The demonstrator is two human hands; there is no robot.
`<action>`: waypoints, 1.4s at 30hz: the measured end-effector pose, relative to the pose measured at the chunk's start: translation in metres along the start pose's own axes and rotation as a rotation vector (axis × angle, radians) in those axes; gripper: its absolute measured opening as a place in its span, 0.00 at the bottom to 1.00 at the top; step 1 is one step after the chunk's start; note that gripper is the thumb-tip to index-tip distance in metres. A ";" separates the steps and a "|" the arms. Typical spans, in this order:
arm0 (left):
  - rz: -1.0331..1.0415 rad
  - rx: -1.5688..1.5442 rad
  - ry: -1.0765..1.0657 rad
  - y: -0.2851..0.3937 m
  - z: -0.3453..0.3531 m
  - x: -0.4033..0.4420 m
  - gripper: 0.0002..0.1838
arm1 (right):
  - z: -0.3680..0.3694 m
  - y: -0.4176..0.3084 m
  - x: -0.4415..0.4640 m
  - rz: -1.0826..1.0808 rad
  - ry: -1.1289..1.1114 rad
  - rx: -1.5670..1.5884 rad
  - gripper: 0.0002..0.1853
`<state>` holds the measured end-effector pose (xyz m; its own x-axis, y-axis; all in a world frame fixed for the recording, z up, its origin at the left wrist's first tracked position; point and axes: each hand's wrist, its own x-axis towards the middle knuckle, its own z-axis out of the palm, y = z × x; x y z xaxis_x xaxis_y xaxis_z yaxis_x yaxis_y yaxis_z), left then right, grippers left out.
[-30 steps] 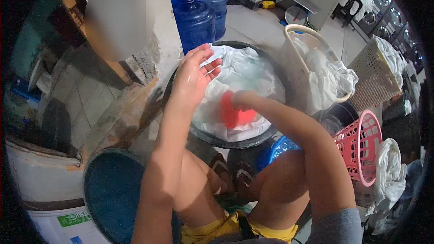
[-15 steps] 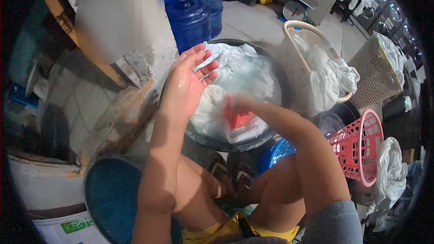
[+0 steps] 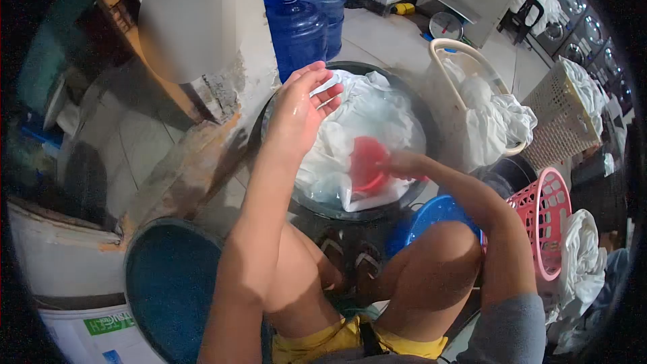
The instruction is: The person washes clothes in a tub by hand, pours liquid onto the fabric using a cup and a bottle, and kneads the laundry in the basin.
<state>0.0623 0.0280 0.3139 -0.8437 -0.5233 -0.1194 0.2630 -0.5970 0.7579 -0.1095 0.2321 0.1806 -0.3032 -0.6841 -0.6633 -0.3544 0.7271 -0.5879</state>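
Observation:
A round dark tub [image 3: 428,121] stands on the floor in front of my feet, full of wet white cloth [image 3: 367,104] and cloudy water. Low over its near right part, my right hand [image 3: 404,164] is closed on a red scoop [image 3: 368,164], whose round side faces me among the cloth. My left hand [image 3: 306,104] hovers above the tub's left side, wet, with its fingers loosely curled and apart, holding nothing.
Beyond the tub stand blue water jugs [image 3: 301,30]. To the right are a cream basket [image 3: 441,74] of white laundry, a beige basket [image 3: 549,118] and a pink basket [image 3: 551,222]. A blue basin [image 3: 431,219] sits by my right knee, a dark green tub [image 3: 172,290] at left.
The red scoop and my right hand have moved a little to the right over the cloth. My left hand keeps much the same pose while the view shifts slightly.

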 end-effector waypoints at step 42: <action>1.167 0.319 0.380 0.074 -0.007 -0.064 0.25 | 0.204 -0.340 0.210 -0.669 0.097 0.270 0.20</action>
<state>0.1389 0.0130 0.3729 0.0142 -0.8104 0.5858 0.5887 0.4803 0.6502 0.1274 -0.1473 0.1471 -0.1796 -0.9800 -0.0855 -0.2640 0.1317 -0.9555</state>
